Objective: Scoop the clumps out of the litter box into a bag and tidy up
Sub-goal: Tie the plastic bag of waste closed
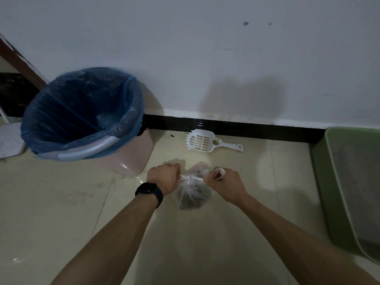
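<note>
Pale floor tiles (pixel 61 202) meet a white wall with a black skirting strip (pixel 246 128). Left hand (pixel 164 177), black watch (pixel 149 193) on its wrist, and right hand (pixel 226 182) each grip one twisted end of a clear plastic bag (pixel 193 192), fingers curled tight; dark clumps sit in its bottom. White scoop (pixel 202 140) lies on the floor beyond, by the skirting. Green litter box (pixel 324 182) stands at right. Pink bin (pixel 131 155) with blue liner (pixel 82 103) stands at left.

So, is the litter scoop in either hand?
No, the litter scoop lies on the floor; the left hand and right hand grip the plastic bag.
</note>
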Tool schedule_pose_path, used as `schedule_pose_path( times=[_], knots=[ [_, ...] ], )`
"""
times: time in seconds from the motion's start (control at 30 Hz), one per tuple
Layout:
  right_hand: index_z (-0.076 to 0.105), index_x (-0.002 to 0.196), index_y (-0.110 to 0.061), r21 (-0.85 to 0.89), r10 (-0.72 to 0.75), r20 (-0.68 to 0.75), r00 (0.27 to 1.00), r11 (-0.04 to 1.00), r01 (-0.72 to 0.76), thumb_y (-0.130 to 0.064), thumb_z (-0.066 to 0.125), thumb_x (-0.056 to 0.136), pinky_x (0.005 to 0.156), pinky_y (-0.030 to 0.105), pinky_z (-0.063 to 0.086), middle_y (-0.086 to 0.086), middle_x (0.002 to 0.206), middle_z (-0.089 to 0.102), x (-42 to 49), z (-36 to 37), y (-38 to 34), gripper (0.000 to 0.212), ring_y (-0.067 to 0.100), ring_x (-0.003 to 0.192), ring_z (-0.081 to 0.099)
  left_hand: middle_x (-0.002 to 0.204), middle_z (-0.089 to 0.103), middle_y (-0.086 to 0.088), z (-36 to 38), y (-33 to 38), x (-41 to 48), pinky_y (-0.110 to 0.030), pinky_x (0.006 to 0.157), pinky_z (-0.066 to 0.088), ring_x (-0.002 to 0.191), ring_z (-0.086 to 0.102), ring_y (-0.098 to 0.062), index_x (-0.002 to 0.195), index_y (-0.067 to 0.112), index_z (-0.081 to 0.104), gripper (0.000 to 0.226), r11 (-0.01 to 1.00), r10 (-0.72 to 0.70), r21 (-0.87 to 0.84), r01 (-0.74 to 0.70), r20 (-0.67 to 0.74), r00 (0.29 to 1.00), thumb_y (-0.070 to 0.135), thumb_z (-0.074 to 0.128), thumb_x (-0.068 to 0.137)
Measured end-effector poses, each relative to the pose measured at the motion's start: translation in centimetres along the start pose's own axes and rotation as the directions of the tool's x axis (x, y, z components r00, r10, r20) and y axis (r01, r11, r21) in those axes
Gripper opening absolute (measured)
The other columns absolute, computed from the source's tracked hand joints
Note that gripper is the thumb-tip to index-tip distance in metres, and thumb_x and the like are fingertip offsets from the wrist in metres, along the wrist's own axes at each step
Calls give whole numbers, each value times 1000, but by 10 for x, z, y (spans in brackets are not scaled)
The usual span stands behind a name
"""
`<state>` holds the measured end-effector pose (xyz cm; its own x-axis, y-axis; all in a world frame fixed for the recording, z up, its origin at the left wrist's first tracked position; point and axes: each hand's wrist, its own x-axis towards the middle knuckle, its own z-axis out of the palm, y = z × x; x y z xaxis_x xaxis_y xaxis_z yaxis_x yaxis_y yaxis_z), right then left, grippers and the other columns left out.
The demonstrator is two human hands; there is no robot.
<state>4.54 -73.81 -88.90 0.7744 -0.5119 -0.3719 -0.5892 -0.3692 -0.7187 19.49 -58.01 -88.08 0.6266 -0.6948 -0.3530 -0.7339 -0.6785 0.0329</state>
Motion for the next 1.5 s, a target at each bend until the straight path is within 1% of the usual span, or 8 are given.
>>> schedule_pose_path(
  times=[0.17,0.47,0.7,0.83,1.0,1.1,1.2,1.5],
  knots=[
    [73,83,-23,26,5,-46,999,1000,-3,-39,67,86,68,29,55,-4,75,72,4,-6,1,17,11,73,68,135,52,8,3,3,-7,-28,79,47,108,58,-15,137,38,40,49,936,105,-340,-86,36,994,38,55,91],
    [73,80,-23,94,-44,-74,996,994,51,-36,68,89,70,29,57,-7,72,72,9,-16,-17,16,4,67,69,117,60,-2,-10,37,-4,-32,78,44,101,59,-23,135,29,46,44,964,266,29,-265,-37,963,51,48,98],
    [72,96,-33,19,-132,-143,981,990,137,-41,58,95,65,5,37,-17,90,67,6,-35,-9,15,0,84,62,117,63,6,-34,31,3,-29,78,47,101,61,-17,130,34,52,39,970,152,-167,-178,-158,976,53,48,96],
    [65,120,-38,27,-148,-70,987,988,150,-44,44,101,76,13,39,-16,105,59,2,-37,-14,29,2,95,55,113,64,4,-64,34,4,-31,77,49,96,62,-19,128,32,51,36,946,108,-276,-168,-221,969,49,45,98],
    [55,109,-51,100,-211,-86,974,970,220,-51,39,100,54,10,35,-15,88,63,2,-38,-57,18,1,71,58,113,64,3,-132,32,1,-35,77,53,96,63,-19,129,31,53,36,944,95,-273,-186,-315,944,47,47,97],
    [57,108,-56,189,-347,-150,926,909,372,-44,48,99,73,14,47,-22,100,66,7,-47,-98,17,-3,90,61,110,66,6,-188,15,-12,-37,80,52,99,62,-17,123,33,56,35,950,83,-244,-195,-404,911,50,52,94],
    [47,140,-37,165,-449,-166,878,865,474,-48,51,96,106,28,41,-19,138,49,13,-53,-146,45,0,126,47,104,68,10,-242,-18,-34,-38,79,53,93,62,-13,118,35,59,35,943,39,-268,-196,-497,867,56,56,89],
    [28,153,-29,-90,-710,-15,704,703,706,-62,34,95,116,14,13,-14,158,24,36,-17,-250,67,2,146,17,95,57,16,-328,-152,-78,-32,78,52,92,61,-13,122,38,59,40,978,-175,-191,81,-546,819,60,59,88]
  ],
)
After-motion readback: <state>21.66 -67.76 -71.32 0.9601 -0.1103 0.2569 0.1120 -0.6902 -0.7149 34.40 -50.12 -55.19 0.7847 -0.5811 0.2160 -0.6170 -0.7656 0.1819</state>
